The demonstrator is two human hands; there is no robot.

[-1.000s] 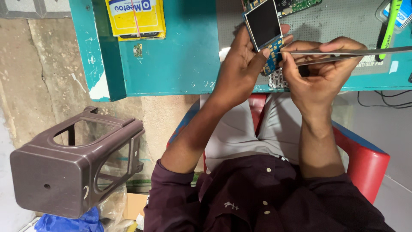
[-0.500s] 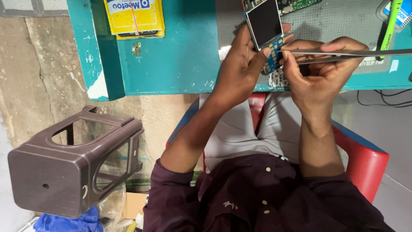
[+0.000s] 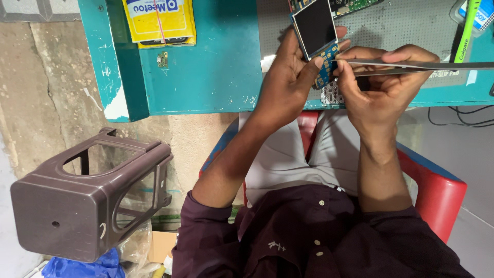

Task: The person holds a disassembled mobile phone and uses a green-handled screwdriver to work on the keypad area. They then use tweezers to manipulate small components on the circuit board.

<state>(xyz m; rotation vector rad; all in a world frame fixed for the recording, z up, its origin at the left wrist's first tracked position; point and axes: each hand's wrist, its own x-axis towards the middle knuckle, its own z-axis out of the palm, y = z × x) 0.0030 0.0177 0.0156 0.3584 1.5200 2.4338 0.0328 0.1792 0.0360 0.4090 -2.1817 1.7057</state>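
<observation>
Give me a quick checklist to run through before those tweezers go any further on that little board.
1. Left hand grips the board: ok.
2. Screen faces the person, unblocked: ok.
3. Right hand pinches the tweezers: ok.
4. Tweezer tips reach the board's edge: ok.
5. Tips on the right contact: cannot tell, too small.
6. Table under the hands free of loose parts: not ok, a small mesh piece lies there.

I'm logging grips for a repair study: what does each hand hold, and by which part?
Left hand pinches a small screen-and-circuit-board module at its lower edge; right hand grips metal tweezers near their tips.
</observation>
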